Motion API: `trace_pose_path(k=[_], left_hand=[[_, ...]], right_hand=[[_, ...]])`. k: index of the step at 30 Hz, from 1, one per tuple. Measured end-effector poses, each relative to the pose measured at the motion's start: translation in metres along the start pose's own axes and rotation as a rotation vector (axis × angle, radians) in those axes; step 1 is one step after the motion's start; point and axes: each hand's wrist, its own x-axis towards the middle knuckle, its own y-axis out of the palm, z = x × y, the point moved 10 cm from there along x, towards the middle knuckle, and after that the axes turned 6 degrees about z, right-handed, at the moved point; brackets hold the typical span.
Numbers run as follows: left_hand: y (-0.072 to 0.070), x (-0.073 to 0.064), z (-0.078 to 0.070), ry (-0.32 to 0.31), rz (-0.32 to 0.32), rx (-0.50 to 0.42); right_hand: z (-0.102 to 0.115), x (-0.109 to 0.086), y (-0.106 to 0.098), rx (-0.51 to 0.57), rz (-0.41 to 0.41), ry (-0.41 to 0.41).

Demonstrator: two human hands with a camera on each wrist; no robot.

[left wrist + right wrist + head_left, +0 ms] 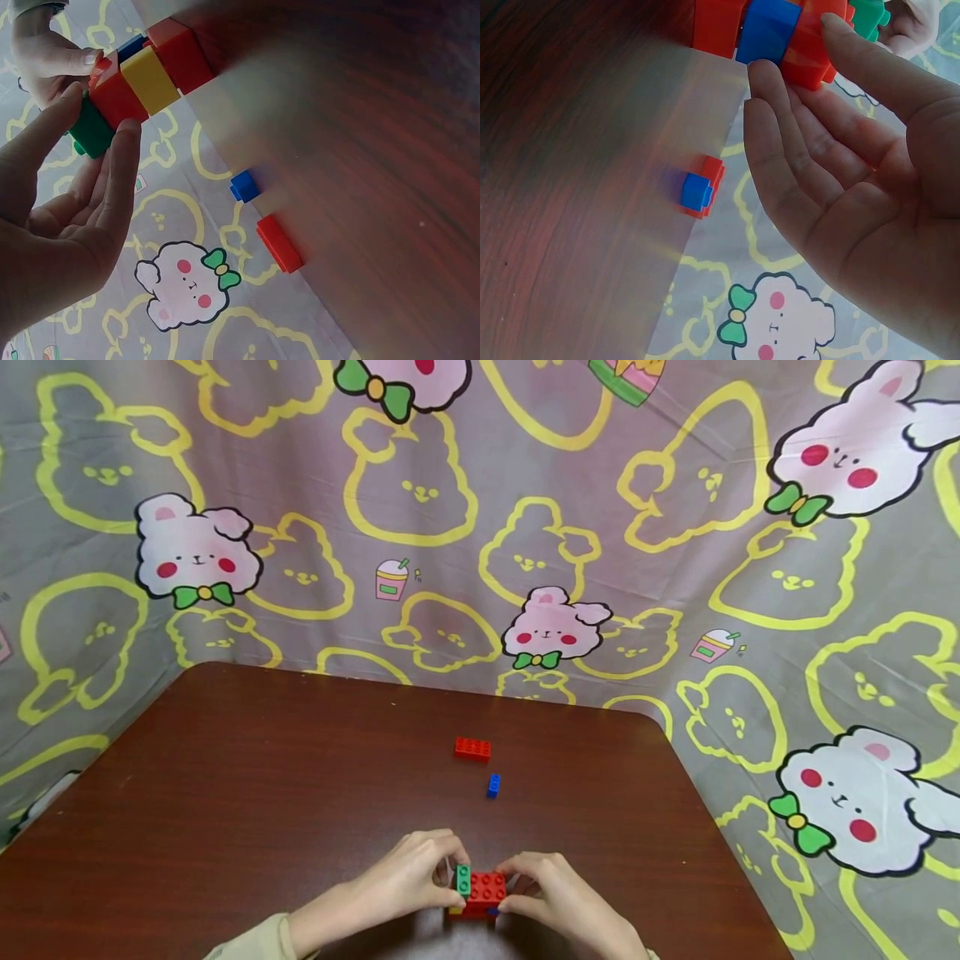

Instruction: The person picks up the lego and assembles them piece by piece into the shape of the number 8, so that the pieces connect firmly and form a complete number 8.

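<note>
The brick stack (478,907) is right between the two hands, low over the near part of the brown table (300,777). The left hand (408,878) pinches its left end, thumb and fingertips close together at the green brick (463,880) and upper red brick (489,888). The right hand (558,893) grips the other end, thumb and fingers narrowly spread across it.

bricks (487,888): glossy plastic | table (300,777): smooth wood-grain | backdrop (480,468): matt cloth

Brick stack (482,893) between both hands (412,872) (558,893)
</note>
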Motion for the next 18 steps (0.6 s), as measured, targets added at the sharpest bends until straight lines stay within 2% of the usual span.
trace_pose_path(k=[6,18], left_hand=[[0.0001,0.001,0.0008,-0.004,0.013,-0.008],[-0.0006,0.0027,-0.0003,0.011,0.021,-0.013]], right_hand=[[-0.0024,0.0007,-0.0001,0.026,0.015,0.029],[-0.002,-0.0004,-0.0003,0.032,0.013,0.021]])
